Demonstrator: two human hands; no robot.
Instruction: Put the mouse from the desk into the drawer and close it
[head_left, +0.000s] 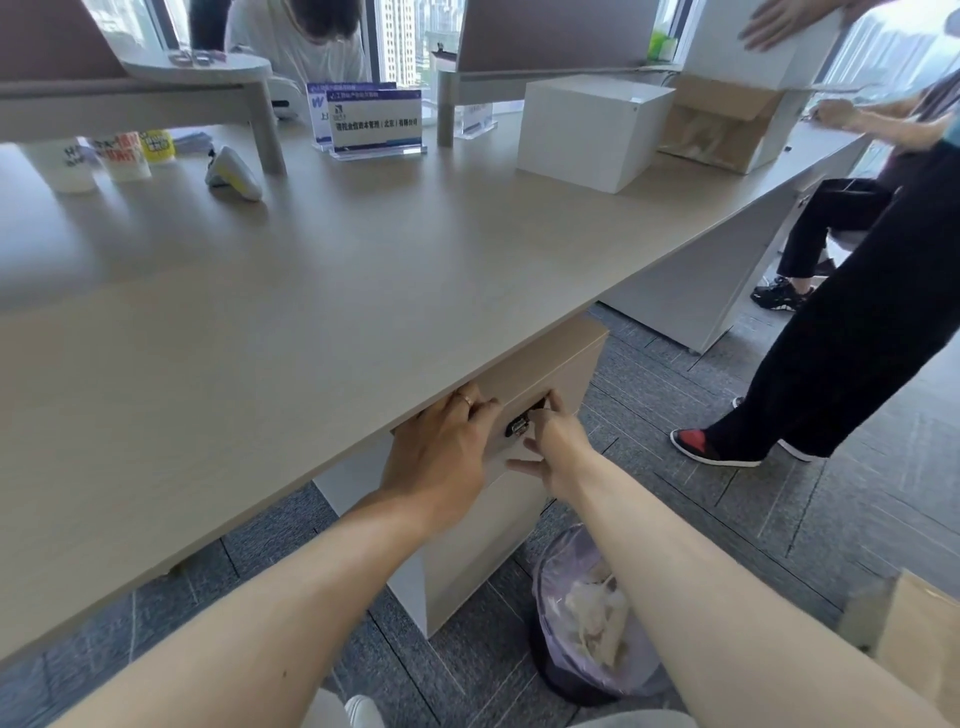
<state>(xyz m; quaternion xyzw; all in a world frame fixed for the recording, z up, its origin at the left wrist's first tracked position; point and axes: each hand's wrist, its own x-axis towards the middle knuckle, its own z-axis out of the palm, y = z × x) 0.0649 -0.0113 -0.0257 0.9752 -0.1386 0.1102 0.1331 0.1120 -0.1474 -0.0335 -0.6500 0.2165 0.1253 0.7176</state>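
The mouse (234, 171), white and grey with a yellow stripe, lies on the desk (363, 270) at the far left, well away from both hands. Under the desk's front edge stands a beige drawer unit; its top drawer (556, 374) looks shut. My left hand (441, 452) lies on the drawer front, its fingers bent over the top edge and partly hidden under the desk. My right hand (556, 447) is at the dark lock (517, 427), thumb and forefinger pinched on a small metal piece there, seemingly a key.
Paper cups (124, 153), acrylic name signs (376, 122), a white box (592, 130) and a cardboard box (722, 130) stand at the desk's far side. A lined waste bin (592, 618) sits on the floor beside the drawer unit. A person's legs (831, 353) stand to the right.
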